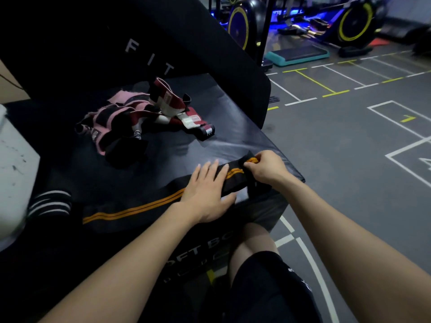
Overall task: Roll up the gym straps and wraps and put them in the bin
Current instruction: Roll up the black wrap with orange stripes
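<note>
A: Wrap (140, 209), black with orange stripes, lies along the near edge of the soft box (221, 127), long axis running left to right.

B: Hands?

A: Left hand (207, 190) flat on it, fingers straight, pressing mid-length. Right hand (265, 167) pinches the wrap's right end at the near right corner, nearest for starting the roll.

B: Room?

A: Loose length leftward gives rolling room; pile of wraps (144, 115) sits well apart, toward the far side.
</note>
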